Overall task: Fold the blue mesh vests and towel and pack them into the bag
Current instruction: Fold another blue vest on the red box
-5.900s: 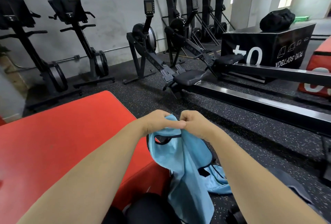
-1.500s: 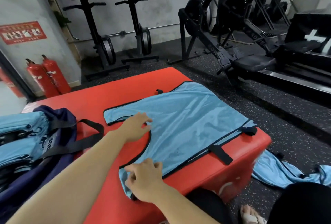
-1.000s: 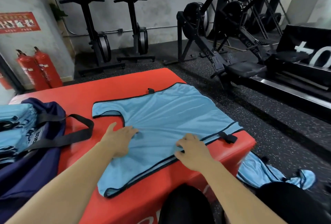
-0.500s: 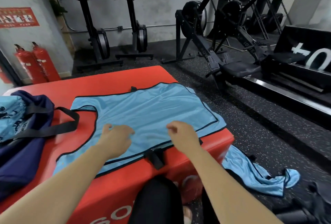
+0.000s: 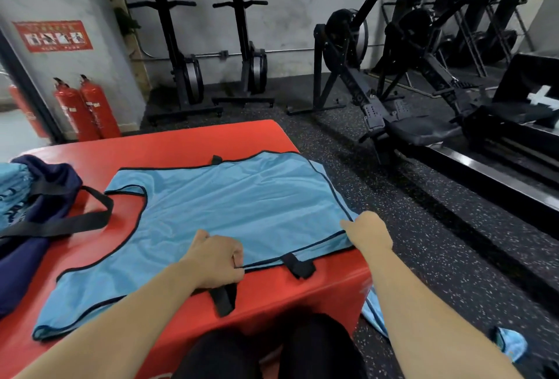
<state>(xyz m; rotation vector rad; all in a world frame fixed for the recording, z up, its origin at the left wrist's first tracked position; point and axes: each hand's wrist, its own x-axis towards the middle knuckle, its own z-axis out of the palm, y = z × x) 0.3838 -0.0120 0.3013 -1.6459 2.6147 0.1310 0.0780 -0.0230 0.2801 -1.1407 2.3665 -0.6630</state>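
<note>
A blue mesh vest (image 5: 230,212) with black trim lies spread flat on the red padded box (image 5: 181,139). My left hand (image 5: 216,260) grips its near edge beside a black strap. My right hand (image 5: 367,235) pinches the vest's near right corner at the box's edge. A navy bag (image 5: 36,206) with black straps sits at the left of the box, with folded blue vests (image 5: 12,188) in it. More blue cloth (image 5: 375,315) lies on the floor at the right, below the box.
Rowing machines (image 5: 378,100) and ski machines (image 5: 181,70) stand along the wall beyond the box. Two red fire extinguishers (image 5: 84,109) stand at the left wall. A black box (image 5: 532,82) is at far right. Speckled black rubber floor (image 5: 438,227) lies to the right.
Since half a second ago both hands have closed on the vest's near edge; my right hand has moved out to the right corner. Earlier I lifted this vest from the floor and spread it.
</note>
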